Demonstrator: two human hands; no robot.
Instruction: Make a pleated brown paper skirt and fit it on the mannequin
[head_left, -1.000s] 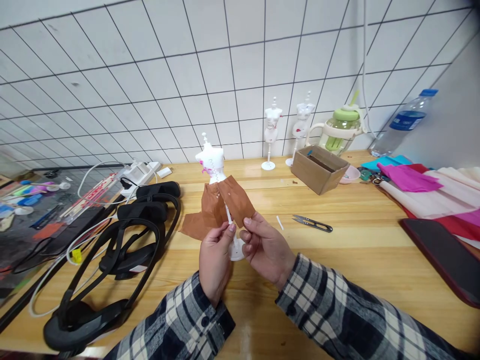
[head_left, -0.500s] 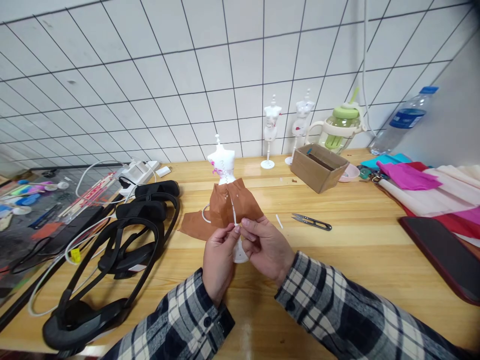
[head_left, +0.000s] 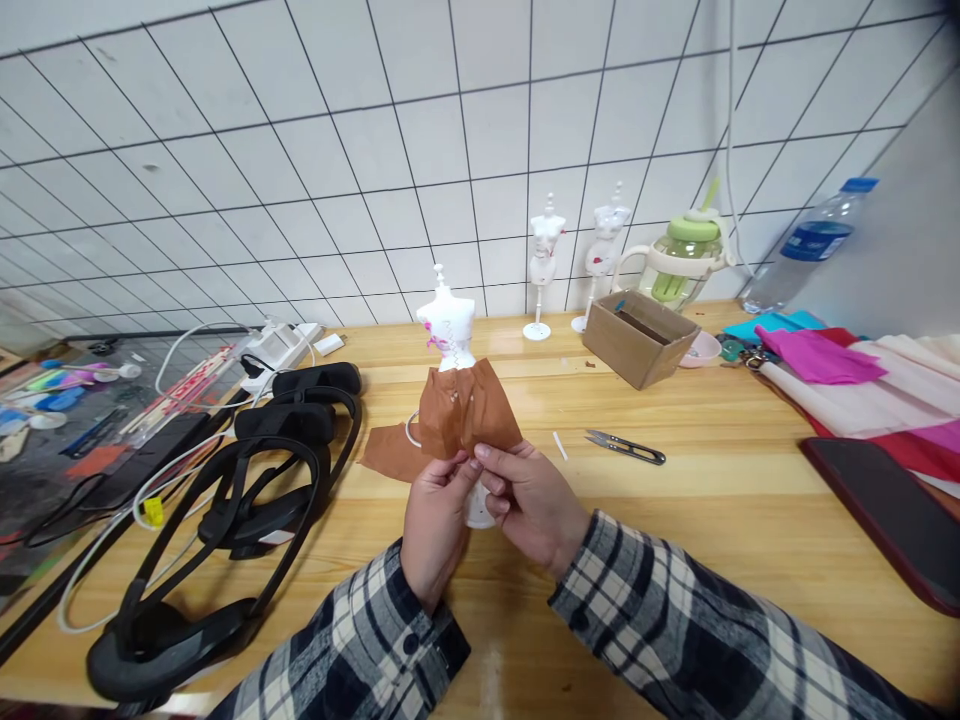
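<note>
A small white mannequin (head_left: 448,322) stands upright in the middle of the table, with brown cloth (head_left: 487,400) around its lower part. My left hand (head_left: 439,520) pinches the lower edge of this cloth near its centre. Right beside it, my right hand (head_left: 534,500) grips the same hem between thumb and fingers. The two hands almost touch, partly covering the mannequin's white base (head_left: 478,510). Another brown cloth piece (head_left: 390,452) lies flat to the left, by a white ring-like loop (head_left: 412,430).
Thread snips (head_left: 626,447) and a thin white strip (head_left: 560,446) lie to the right. Behind are two small mannequins (head_left: 541,265), a cardboard box (head_left: 639,340) and a green-lidded cup (head_left: 690,255). Black headsets (head_left: 285,500) fill the left; fabrics (head_left: 885,385) and a phone (head_left: 885,510) lie far right.
The two edges of the brown cloth have come together over the white stand pole, which showed between them before. My right hand has shifted slightly left against my left hand.
</note>
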